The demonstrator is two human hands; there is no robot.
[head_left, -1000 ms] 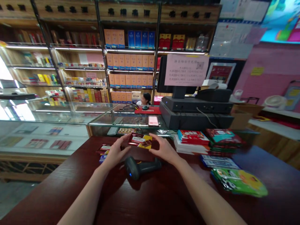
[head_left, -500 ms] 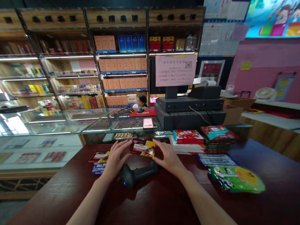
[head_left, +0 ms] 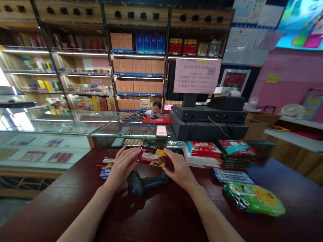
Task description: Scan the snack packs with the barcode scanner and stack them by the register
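A flat dark-red and yellow chocolate bar is gripped at its two ends, slightly above the wooden counter. My left hand pinches its left end, fingers stretched over the edge and thumb beneath. At the yellow end, my right hand holds the right edge between fingers and thumb. Just below the bar lies a black barcode scanner with a small blue light, handle to the right. Partly hidden behind my left hand are a similar dark-red pack and blue packs.
Right of my hands lie a blue pack and a green wipes-like pack. Behind them stand stacks of red-and-white packs and dark-red packs. A cash-register terminal stands on the glass case; a person is beyond.
The view has swung slightly left, so the shelves sit further right. Both hands keep hold of the chocolate bar, which stays nearly in place. The scanner lies as before.
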